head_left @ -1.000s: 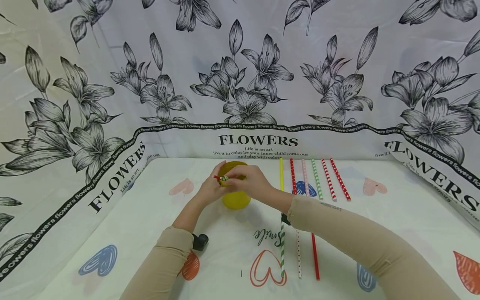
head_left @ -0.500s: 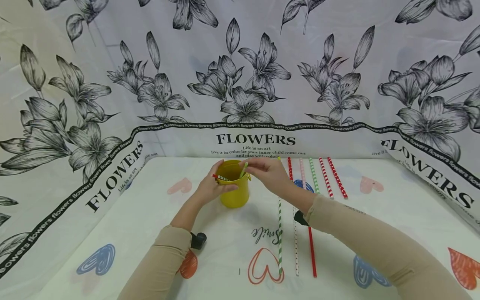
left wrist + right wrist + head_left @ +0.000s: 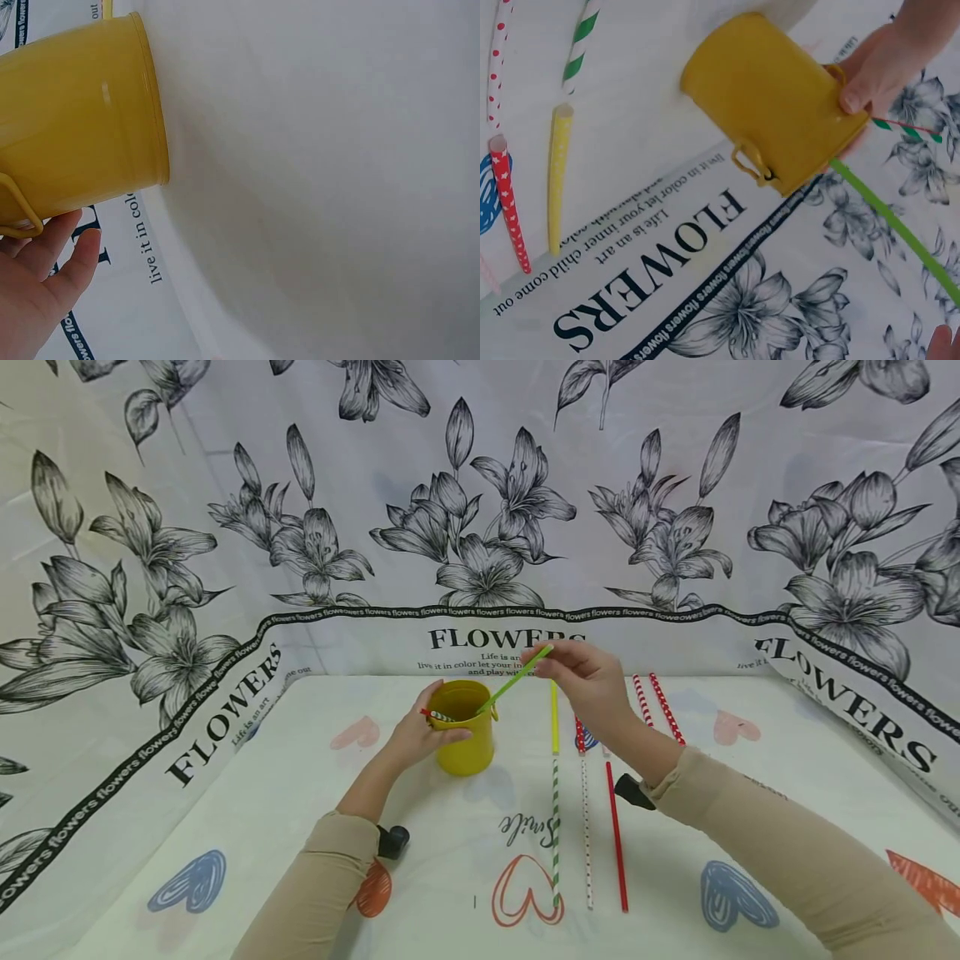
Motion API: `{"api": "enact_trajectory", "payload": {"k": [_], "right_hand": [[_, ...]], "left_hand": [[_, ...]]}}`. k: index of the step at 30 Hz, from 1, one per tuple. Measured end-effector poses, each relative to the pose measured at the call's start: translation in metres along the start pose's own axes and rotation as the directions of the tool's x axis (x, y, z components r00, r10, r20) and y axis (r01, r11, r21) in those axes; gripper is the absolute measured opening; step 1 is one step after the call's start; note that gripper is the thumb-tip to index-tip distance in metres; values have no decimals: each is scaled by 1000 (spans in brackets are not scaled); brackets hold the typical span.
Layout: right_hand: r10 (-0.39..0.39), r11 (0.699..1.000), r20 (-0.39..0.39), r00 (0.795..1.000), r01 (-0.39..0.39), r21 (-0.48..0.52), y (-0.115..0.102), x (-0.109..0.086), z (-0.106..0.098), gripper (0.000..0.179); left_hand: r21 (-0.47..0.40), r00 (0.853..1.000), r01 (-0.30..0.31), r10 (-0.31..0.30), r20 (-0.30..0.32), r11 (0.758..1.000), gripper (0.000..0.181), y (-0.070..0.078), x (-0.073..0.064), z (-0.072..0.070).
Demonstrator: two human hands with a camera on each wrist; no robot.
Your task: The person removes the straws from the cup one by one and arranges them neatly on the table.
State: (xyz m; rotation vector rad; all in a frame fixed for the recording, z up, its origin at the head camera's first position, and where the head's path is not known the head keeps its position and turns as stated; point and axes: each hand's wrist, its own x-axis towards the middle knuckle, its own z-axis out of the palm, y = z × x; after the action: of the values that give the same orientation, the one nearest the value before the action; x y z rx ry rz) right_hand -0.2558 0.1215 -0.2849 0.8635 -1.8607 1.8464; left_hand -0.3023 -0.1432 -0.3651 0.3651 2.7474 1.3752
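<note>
My left hand (image 3: 415, 737) grips a small yellow bucket (image 3: 468, 756) at its rim, thumb across the front. The bucket stands upright on the table, a looped handle on each side. A green straw (image 3: 513, 680) slants out of its mouth to the right, the lower end inside the rim. Its upper end is pinched by my right hand (image 3: 592, 687), raised right of the bucket. Another straw, green-and-white striped with a red part (image 3: 908, 130), pokes out at the left of the rim by my left hand. The bucket's bottom inside is hidden.
Right of the bucket, straws lie in two rows: a yellow one (image 3: 555, 720), a green-striped one (image 3: 556, 831), a white dotted one (image 3: 587, 835), a red one (image 3: 617, 839) and several more, partly behind my right arm. A flower-printed sheet (image 3: 487, 527) rises behind.
My right hand has moved from the bucket's mouth up and right, drawing the green straw partway out. My left hand has stayed on the bucket.
</note>
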Motion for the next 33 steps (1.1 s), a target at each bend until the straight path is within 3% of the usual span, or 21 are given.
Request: {"api": "enact_trajectory", "payload": {"k": [8, 12, 15, 20, 25, 28, 31, 33], "right_hand": [[-45, 996, -125, 991, 54, 65, -13, 1, -27, 19], [9, 997, -179, 984, 5, 76, -15, -1, -39, 32], [58, 997, -211, 976, -47, 59, -15, -4, -47, 30], [52, 999, -197, 979, -53, 0, -13, -10, -60, 21], [68, 998, -145, 987, -69, 2, -11, -17, -73, 34], [128, 985, -126, 984, -141, -99, -11, -20, -81, 32], [194, 946, -103, 976, -214, -244, -10, -25, -89, 23], [227, 917, -83, 970, -242, -317, -8, -28, -95, 27]], "left_hand": [[3, 1000, -3, 3, -2, 1000, 105, -3, 1, -1], [3, 1000, 1, -1, 0, 1000, 105, -4, 1, -2], [3, 1000, 4, -4, 1, 1000, 104, -4, 1, -2], [19, 1000, 1, -1, 3, 1000, 104, -4, 1, -3], [24, 1000, -9, 9, 3, 1000, 104, -4, 2, -3], [17, 1000, -8, 8, 5, 1000, 104, -4, 3, -3], [9, 1000, 0, 0, 7, 1000, 105, -3, 3, -2], [10, 1000, 6, -6, 8, 1000, 105, -3, 2, -2]]}}
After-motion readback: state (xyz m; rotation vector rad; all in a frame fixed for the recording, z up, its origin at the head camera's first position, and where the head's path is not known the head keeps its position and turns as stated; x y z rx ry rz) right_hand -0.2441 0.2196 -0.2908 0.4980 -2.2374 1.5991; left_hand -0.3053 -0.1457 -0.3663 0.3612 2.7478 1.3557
